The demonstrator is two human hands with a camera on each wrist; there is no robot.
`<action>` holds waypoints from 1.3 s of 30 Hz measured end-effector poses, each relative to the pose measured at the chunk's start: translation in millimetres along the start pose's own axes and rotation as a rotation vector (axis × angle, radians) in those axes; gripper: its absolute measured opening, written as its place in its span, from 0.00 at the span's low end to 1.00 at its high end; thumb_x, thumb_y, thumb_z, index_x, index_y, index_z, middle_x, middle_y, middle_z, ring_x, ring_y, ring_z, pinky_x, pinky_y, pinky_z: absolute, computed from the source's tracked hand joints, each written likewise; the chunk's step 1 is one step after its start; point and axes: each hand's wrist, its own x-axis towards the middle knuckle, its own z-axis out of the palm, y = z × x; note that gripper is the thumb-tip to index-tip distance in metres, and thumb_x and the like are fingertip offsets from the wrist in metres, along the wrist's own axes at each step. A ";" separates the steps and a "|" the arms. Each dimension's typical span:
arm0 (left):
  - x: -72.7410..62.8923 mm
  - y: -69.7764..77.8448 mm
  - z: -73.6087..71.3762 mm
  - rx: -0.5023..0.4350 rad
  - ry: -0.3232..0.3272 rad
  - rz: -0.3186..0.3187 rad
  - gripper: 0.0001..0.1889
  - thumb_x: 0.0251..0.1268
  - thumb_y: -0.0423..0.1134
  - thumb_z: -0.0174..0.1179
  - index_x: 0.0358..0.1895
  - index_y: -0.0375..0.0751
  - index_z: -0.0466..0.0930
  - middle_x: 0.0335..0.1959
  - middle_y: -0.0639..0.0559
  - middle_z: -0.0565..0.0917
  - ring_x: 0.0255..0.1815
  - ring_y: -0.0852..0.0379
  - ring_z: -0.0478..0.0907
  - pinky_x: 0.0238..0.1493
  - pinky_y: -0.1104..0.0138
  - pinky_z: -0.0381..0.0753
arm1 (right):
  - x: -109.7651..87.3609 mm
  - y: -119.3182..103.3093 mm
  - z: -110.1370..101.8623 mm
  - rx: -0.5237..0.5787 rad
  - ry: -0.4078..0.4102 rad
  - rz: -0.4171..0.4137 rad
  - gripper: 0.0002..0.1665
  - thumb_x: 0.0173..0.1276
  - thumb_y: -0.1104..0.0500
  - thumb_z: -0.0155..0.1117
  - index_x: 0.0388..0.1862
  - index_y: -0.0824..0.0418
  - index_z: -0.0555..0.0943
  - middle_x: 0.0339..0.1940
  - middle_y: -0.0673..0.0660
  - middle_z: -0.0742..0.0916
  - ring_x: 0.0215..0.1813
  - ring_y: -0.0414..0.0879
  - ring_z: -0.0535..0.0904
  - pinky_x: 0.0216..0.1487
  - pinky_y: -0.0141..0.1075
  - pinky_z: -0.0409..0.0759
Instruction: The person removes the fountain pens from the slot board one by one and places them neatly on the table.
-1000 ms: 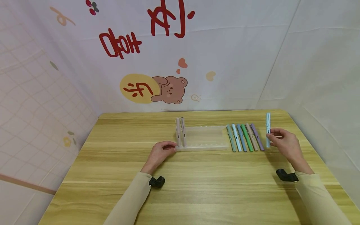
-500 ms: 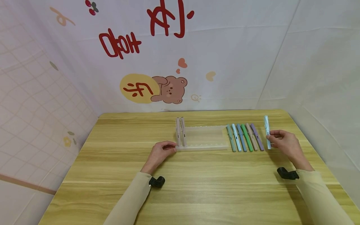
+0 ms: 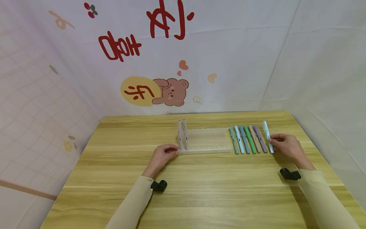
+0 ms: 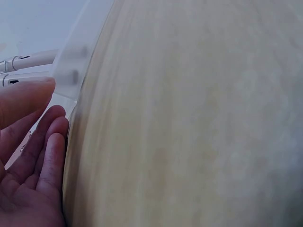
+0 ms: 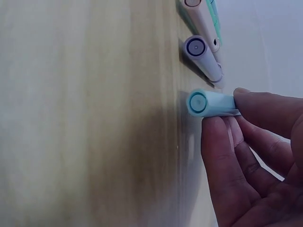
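Your right grip [image 3: 287,148] is clamped on one cylindrical pale-blue pen [image 3: 266,129]; left of it, six capped pens [image 3: 249,139] line the woodgrain tabletop [image 3: 214,190]; your left grip [image 3: 160,159] touches a translucent tray [image 3: 207,138] bearing two pinkish pens [image 3: 180,133]; whether it pinches, I cannot tell.

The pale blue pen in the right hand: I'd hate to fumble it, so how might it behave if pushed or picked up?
The pale blue pen is probably stiff: it looks straight while pinched by the fingers of the right hand. Pushed sideways, it may roll, as its end looks round. Its smooth-looking surface could be slightly slippery.
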 end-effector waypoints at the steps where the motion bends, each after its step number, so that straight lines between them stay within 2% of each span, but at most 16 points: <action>1: -0.1 0.1 -0.1 -0.001 0.000 -0.003 0.11 0.66 0.33 0.70 0.49 0.38 0.89 0.45 0.48 0.88 0.45 0.57 0.84 0.48 0.66 0.80 | 1.2 0.4 0.3 0.001 -0.003 0.003 0.34 0.80 0.47 0.60 0.66 0.77 0.75 0.55 0.74 0.85 0.38 0.40 0.87 0.37 0.33 0.85; 9: 0.4 0.2 0.0 -0.008 0.002 -0.010 0.11 0.65 0.32 0.70 0.49 0.39 0.89 0.45 0.48 0.88 0.45 0.58 0.84 0.49 0.66 0.80 | 6.9 1.5 1.7 0.010 -0.028 0.036 0.31 0.80 0.49 0.61 0.64 0.76 0.77 0.52 0.71 0.87 0.38 0.38 0.87 0.38 0.33 0.86; 18: -0.2 -1.0 -1.5 -0.004 0.007 -0.002 0.11 0.65 0.33 0.71 0.49 0.38 0.89 0.45 0.47 0.88 0.45 0.57 0.84 0.48 0.67 0.80 | 11.8 -3.9 3.1 -0.018 -0.045 0.033 0.32 0.79 0.48 0.62 0.63 0.77 0.77 0.49 0.68 0.88 0.37 0.39 0.86 0.36 0.33 0.85; 24: -1.1 -0.2 -1.4 -0.003 0.006 0.019 0.11 0.65 0.33 0.71 0.49 0.38 0.90 0.44 0.48 0.89 0.44 0.57 0.84 0.48 0.65 0.80 | 12.0 -4.0 2.6 -0.038 -0.057 0.048 0.32 0.79 0.49 0.62 0.62 0.77 0.78 0.44 0.63 0.89 0.36 0.41 0.85 0.35 0.34 0.84; 33: -1.9 0.7 -2.6 0.004 -0.004 0.008 0.10 0.66 0.34 0.71 0.49 0.42 0.90 0.45 0.51 0.89 0.44 0.59 0.84 0.50 0.64 0.80 | 12.7 -5.0 2.2 -0.048 -0.065 0.049 0.31 0.78 0.50 0.63 0.61 0.78 0.78 0.42 0.60 0.90 0.36 0.39 0.85 0.35 0.33 0.84; 39: -1.1 -0.7 -2.7 0.012 -0.003 0.023 0.10 0.66 0.33 0.70 0.49 0.39 0.90 0.45 0.50 0.88 0.44 0.58 0.84 0.48 0.66 0.80 | 11.6 -5.1 3.3 -0.054 -0.061 0.042 0.30 0.78 0.49 0.62 0.60 0.77 0.79 0.41 0.58 0.90 0.35 0.39 0.84 0.35 0.34 0.83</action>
